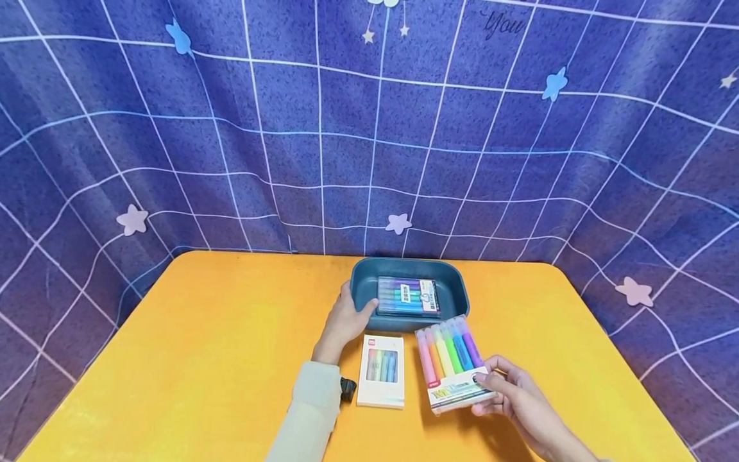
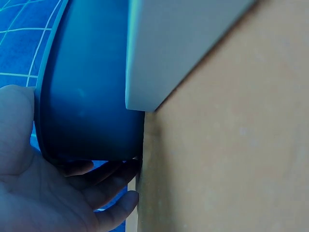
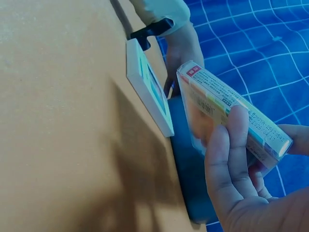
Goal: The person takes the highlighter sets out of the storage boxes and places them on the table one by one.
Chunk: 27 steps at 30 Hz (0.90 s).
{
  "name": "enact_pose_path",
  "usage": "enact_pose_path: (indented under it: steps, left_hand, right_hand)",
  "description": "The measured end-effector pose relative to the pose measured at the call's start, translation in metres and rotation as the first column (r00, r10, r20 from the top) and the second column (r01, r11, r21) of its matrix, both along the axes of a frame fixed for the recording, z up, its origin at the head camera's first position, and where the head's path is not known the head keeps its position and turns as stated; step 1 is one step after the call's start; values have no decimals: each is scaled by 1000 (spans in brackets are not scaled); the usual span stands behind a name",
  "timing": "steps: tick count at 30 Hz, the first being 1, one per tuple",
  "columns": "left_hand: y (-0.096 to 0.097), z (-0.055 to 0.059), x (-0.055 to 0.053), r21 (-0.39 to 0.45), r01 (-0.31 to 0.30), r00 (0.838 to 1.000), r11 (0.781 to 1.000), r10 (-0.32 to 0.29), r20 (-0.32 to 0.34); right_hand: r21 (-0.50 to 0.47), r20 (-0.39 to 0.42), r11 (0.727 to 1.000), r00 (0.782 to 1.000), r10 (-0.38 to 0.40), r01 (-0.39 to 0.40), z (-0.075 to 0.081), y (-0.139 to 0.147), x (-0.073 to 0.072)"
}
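My right hand (image 1: 516, 391) pinches a clear pack of highlighters (image 1: 453, 350) between thumb and fingers. Its pens run from pink to purple above a white printed band. In the right wrist view the pack's printed end (image 3: 231, 104) shows, raised off the table. With my left hand (image 1: 344, 321) I grip the left end of a dark blue plastic bin (image 1: 456, 292), thumb over the rim and fingers round the outside. Inside the bin lies another clear pack of pens (image 1: 398, 296), blue to purple. Between my arms, a white box (image 1: 381, 398) with a window showing pastel pens lies on the table.
The yellow table (image 1: 231, 346) ends at a blue curtain (image 1: 340, 160) with white grid lines and stars, close behind the bin. The white box lies just in front of the bin. A black wrist strap mount (image 1: 348, 389) sits on my left wrist beside it.
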State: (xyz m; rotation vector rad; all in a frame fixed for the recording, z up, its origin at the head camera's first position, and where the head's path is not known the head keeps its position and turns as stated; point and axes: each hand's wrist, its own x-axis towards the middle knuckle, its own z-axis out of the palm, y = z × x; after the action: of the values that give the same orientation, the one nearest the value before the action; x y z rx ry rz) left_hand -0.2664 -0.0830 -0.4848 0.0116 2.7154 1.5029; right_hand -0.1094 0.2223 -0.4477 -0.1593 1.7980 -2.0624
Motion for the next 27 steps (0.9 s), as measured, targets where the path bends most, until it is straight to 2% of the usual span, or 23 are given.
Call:
enact_pose_path:
  steps: [6, 14, 22, 27]
  left_hand:
    - [0, -1, 0, 13, -15, 1000, 1000, 15, -3]
    - [2, 1, 0, 2, 0, 1000, 1000, 0, -8]
    - [2, 3, 1, -21, 2, 1000, 1000, -2, -11]
    - [2, 4, 2, -17, 1, 1000, 1000, -1, -14]
  right_hand:
    - [1, 37, 1000, 999, -11, 11, -7, -3, 1]
    - [-50, 71, 999, 997, 4, 0, -17, -7, 3]
    - [-52, 123, 999, 992, 14, -7, -24, -14, 3]
    - [-66, 121, 998, 992, 24, -16, -27, -17, 2]
